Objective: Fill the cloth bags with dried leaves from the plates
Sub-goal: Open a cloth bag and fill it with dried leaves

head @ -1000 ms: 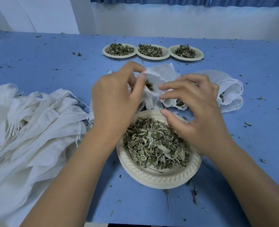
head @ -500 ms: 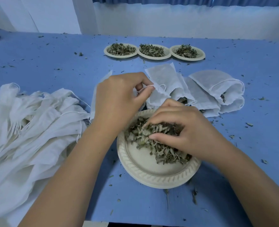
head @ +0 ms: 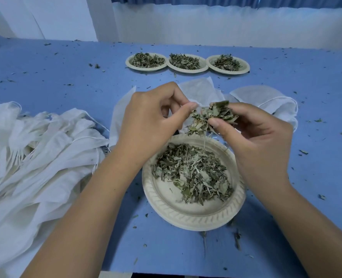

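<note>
Lifted from the plate (head: pixel 186 219) since half a second ago, the right hand (head: pixel 260 141) now pinches a clump of dried leaves (head: pixel 218 114) in curled fingers (head: pixel 216 123) just beyond the plate's far rim. It is at the mouth of a cloth bag (head: pixel 122 109), which the left hand (head: pixel 152 121) appears to hold between thumb and forefinger. Many leaves remain in the plate. Three more plates (head: pixel 187 64) wait farther beyond it on the counter (head: pixel 66 77). Other bags (head: pixel 262 97) lie beyond its right side and a heap of flat bags (head: pixel 35 157) lies to its left, so most of the job appears to remain.
</note>
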`<state>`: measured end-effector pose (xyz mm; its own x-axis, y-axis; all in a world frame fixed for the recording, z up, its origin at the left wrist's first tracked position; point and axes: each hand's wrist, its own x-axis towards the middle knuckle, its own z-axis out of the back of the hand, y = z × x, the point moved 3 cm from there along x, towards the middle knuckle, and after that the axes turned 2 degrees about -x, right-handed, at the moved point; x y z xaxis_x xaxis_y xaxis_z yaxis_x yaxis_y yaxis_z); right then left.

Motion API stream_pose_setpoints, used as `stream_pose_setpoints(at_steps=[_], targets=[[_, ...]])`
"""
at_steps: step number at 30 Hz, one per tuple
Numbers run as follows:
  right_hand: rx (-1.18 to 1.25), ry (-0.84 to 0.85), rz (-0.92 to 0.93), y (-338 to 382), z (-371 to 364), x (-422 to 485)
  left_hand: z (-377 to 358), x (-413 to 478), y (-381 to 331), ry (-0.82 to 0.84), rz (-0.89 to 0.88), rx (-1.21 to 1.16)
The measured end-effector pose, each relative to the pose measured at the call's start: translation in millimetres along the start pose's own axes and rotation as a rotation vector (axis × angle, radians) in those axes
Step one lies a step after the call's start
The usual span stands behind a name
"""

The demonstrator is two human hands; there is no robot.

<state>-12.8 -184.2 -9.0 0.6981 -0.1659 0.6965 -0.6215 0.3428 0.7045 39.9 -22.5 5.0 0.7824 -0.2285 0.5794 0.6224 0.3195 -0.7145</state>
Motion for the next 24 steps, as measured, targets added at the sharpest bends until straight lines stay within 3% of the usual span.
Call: stream_pose_setpoints(at_steps=[9, 16, 21, 24], targets=[[-0.48, 0.004, 0.284, 1.8, -4.6, -2.9, -11.5, -5.8, -6.4, 0.087, 0.041, -0.238], [-0.757, 0.13, 0.356, -2.9, -12.0, 0.5, -16.9, -7.9, -6.1, 0.161, 0.029, -0.261], [-0.463, 0.237, 0.154, -2.7, -3.0, 3.8, -14.0, -5.0, -2.1, 0.022, 0.055, -0.2], [-0.436, 0.261, 0.182, 5.6, 0.8, 5.6, -9.5, -3.1, -0.5, -0.071, 0.088, -0.204]])
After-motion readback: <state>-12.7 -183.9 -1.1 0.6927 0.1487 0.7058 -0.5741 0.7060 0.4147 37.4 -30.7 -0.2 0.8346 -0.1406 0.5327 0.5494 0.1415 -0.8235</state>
